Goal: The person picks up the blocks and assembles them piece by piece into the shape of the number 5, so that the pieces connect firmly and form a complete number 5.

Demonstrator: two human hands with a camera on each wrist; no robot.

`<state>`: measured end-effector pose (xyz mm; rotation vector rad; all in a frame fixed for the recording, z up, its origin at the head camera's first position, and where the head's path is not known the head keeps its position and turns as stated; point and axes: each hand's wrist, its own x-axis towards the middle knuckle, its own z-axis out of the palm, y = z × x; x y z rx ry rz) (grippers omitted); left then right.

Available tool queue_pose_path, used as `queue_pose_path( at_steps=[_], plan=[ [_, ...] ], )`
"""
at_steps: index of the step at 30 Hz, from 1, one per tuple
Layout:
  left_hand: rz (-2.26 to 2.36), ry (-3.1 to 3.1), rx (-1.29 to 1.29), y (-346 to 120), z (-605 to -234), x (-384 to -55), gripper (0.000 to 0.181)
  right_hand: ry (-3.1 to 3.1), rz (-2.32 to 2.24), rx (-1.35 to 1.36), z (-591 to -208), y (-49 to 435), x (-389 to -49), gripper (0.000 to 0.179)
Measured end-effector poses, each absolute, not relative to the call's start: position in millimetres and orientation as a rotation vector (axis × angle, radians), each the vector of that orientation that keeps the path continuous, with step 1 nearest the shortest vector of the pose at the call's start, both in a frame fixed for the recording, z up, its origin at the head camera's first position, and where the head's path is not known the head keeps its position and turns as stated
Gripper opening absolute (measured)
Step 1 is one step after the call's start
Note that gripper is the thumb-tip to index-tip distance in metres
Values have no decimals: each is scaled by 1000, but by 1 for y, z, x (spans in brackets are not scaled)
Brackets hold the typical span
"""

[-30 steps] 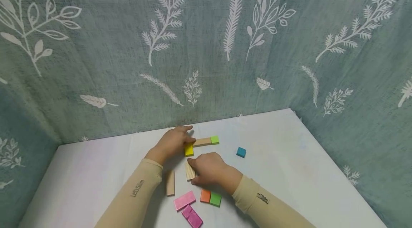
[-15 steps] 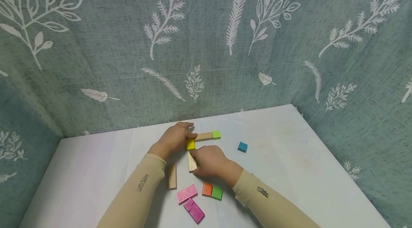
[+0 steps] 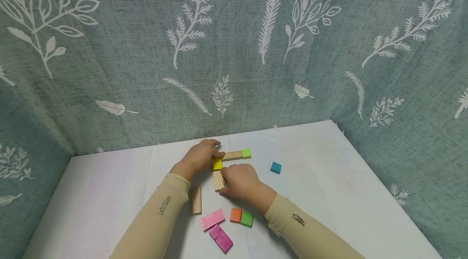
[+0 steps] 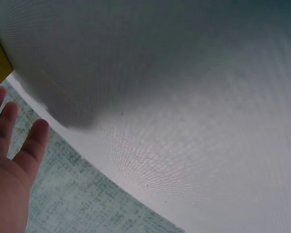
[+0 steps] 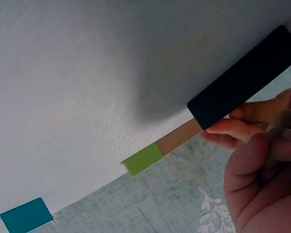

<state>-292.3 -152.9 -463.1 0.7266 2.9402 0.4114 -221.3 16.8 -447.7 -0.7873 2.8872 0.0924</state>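
Currently, I have the left hand at the far end of the yellow block; the left wrist view shows me three fingers straight and spread, though how firmly it bears on the yellow block I cannot tell. My right hand pinches the grained wooden block along its side, thumb toward the near end and forefinger toward the far end. That block lies flat on the white table, lined up with the near end of the yellow block and seemingly touching it. From beside the left thumb, a wooden strip runs to the right, with a lime block against its end. The blue block sits apart, farther right. Nearer me, a tan plank lies just beside the left forearm.
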Motion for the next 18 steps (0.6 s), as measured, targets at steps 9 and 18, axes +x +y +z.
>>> queue_pose_path(
  at_steps=[9, 18],
  plan=[
    [406, 2939, 750, -154, -464, -294, 30, 2888, 87, -802, -453, 19, -223, 45],
    [462, 2926, 728, -154, -466, -292, 29, 2823, 220, -1036, -458, 18, -221, 46]
  ],
)
